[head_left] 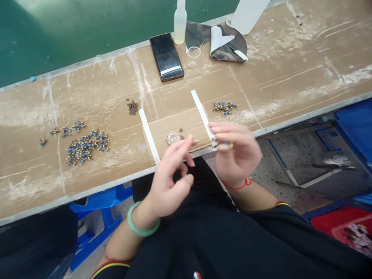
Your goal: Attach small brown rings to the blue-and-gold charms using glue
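My left hand (174,176), with a green bangle (143,232) at its wrist, hovers over the table's front edge with fingers stretched out and thumb apart; nothing shows in it. A little to its right, my right hand (236,153) pinches a small blue-and-gold piece (228,144), slightly blurred. Just beyond my left fingertips, a small round clear dish (173,138) rests on a cardboard sheet (167,124) with white tape strips. Similar blue-and-gold pieces lie in a large pile (84,147) at left and a smaller group (223,106) beyond my right hand.
Small brown rings (133,107) form a heap left of the cardboard. Farther back are a phone (167,57), a squeeze bottle (180,23), a clear plastic cup (193,56) and camouflage cloth (200,33). A blue stool (101,201) stands below the table at left.
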The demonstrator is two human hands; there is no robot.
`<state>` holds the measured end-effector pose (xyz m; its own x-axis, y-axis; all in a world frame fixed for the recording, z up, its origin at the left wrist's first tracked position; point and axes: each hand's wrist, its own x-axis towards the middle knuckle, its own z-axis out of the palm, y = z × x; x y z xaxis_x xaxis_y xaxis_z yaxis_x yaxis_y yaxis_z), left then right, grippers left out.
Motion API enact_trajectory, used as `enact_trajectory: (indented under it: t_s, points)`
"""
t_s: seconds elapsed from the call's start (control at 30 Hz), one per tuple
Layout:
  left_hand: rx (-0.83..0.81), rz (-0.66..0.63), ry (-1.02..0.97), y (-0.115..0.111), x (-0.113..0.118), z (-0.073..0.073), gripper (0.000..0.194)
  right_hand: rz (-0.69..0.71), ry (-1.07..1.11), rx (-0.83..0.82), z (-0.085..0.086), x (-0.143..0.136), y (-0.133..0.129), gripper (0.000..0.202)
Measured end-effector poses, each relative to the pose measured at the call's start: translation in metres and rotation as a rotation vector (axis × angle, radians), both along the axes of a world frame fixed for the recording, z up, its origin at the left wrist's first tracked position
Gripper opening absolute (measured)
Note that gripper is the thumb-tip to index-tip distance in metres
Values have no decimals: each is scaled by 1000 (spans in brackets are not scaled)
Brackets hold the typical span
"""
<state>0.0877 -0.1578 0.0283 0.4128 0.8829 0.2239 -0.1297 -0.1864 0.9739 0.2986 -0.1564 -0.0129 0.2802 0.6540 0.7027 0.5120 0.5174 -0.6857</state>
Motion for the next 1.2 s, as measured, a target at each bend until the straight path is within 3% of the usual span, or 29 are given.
enact_trajectory:
  t_s: [0.07, 0.17, 0.23, 0.33, 0.4, 0.5, 0.57, 0.73, 1.0, 1.2]
  points:
    - [-35, 142, 2, 2, -9, -5, 64, -148, -110, -52, -7, 27, 10, 17]
    - [-99, 315, 7, -1, -25, -14, 51, -162, -231, -228, -18, 59, 25, 14]
    - [-131, 361, 46, -5, -31, -20, 43, -176, -238, -276, -21, 69, 30, 22]
    - [-109, 314, 104, -12, -29, -24, 37, -179, -209, -247, -17, 69, 22, 20]
    - [-77, 265, 129, -13, -23, -23, 34, -65, -222, -255, -10, 64, 10, 9]
    - [-58, 253, 149, -13, -16, -21, 32, 144, -274, -292, -4, 61, -8, 12]
    - [-62, 266, 160, -12, -14, -22, 31, 200, -304, -300, -5, 61, -14, 12]
    - [-73, 293, 167, -13, -16, -25, 31, 197, -337, -353, -14, 59, -16, 14]
    - [-59, 310, 174, -14, -16, -31, 30, 236, -401, -418, -10, 59, -12, 19]
    - [-81, 309, 164, -15, -20, -35, 27, 235, -450, -435, -16, 61, -11, 20]
